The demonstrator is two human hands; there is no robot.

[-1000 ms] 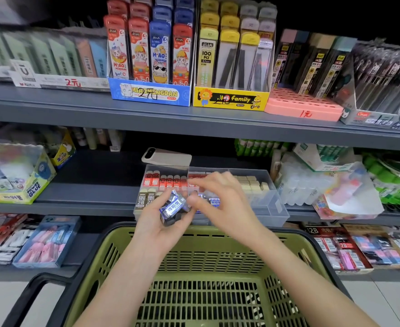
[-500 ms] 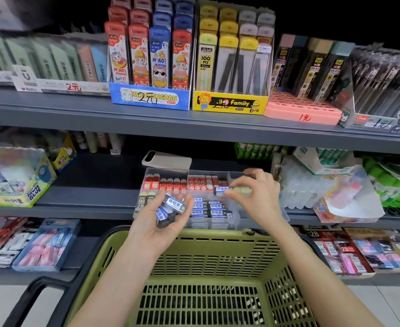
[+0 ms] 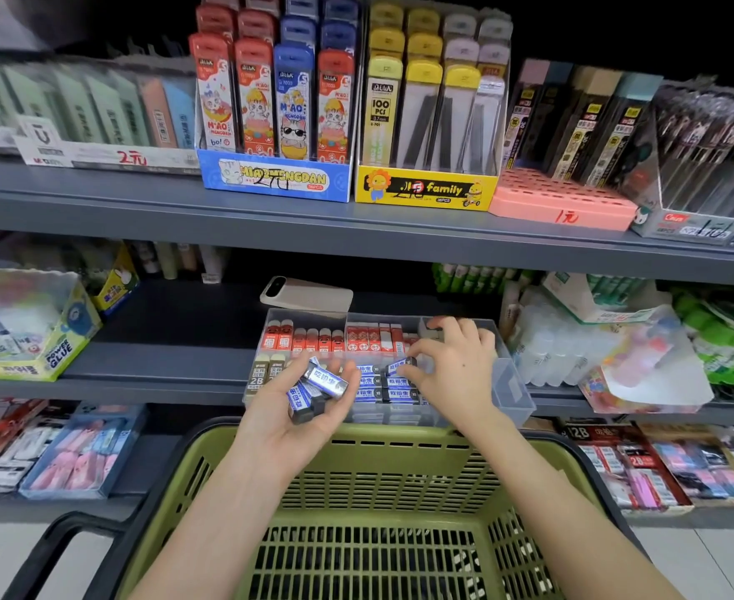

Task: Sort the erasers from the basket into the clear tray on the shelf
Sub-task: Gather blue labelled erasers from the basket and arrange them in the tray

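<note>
Because the visible floor of the olive-green slotted plastic basket point(image 3: 356, 482) shows no erasers, judge the unloading stage as nearly complete. The near end of the basket is cut off by the frame, so you cannot confirm it there.

Your left hand point(image 3: 287, 422) lies palm up above the basket's far rim. Its fingers are loosely curled round a small heap of blue-and-white sleeved block erasers point(image 3: 318, 388). The exact count cannot be read, but it is only a few.

Your right hand point(image 3: 460, 374) is over the clear compartmented plastic tray point(image 3: 515, 385) on the grey metal shelf point(image 3: 161, 374). Thumb and forefinger pinch a single blue-and-white sleeved eraser point(image 3: 401, 365), and the other fingers are spread and relaxed. That eraser sits tilted just above the filed blue-and-white rows point(image 3: 382, 395) in the front middle of the tray. Whether it touches them cannot be told.

Red-sleeved erasers point(image 3: 313, 339) fill the back row, and brown 2B erasers point(image 3: 265, 374) stand at the front left. The right-hand compartment is largely hidden by your right hand.

Work left, by estimate:
1. Seat the pinched eraser flat in its row.
2. Transfer the heap from the left hand, one piece at a time, into the same section.
3. Check the basket's near end afterwards.
</note>
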